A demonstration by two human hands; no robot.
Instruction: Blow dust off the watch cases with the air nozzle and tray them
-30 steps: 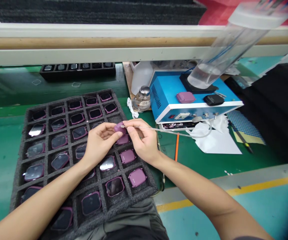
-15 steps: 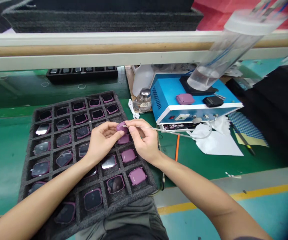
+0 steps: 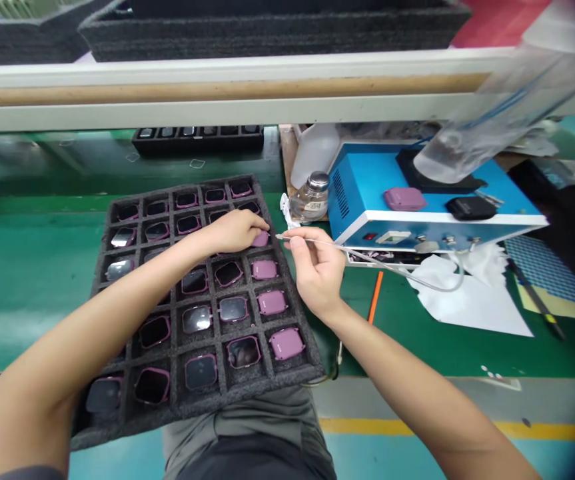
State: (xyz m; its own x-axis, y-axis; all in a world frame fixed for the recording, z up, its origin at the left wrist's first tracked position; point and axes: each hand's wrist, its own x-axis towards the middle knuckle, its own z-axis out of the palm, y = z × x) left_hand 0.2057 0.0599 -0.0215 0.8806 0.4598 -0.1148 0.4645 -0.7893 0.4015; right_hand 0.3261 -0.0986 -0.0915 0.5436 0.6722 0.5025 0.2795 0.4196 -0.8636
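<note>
My left hand (image 3: 237,231) reaches over the black foam tray (image 3: 287,380), its fingers bent down onto a purple watch case (image 3: 260,239) in a compartment of the right column. The fingertips are partly hidden behind the knuckles. Just right of the tray's edge, my right hand (image 3: 320,270) pinches a thin clear tube (image 3: 367,257) close to its narrow tip, which points left toward the case. Below the left hand, several more purple cases (image 3: 272,303) lie back side up in that column. Other compartments hold watches with dark screens (image 3: 200,372) facing up.
Right of the tray is a blue control box (image 3: 362,180) with a clear cylinder (image 3: 460,150), a purple case (image 3: 404,199) and a black case (image 3: 471,207) on top. A glass bottle (image 3: 310,200) stands beside it. White paper (image 3: 472,303) and an orange stick (image 3: 376,298) lie nearby.
My left hand has moved the purple watch case away from the tube tip and down into the tray. My right hand still holds the tube, now apart from the case. The view has shifted.
</note>
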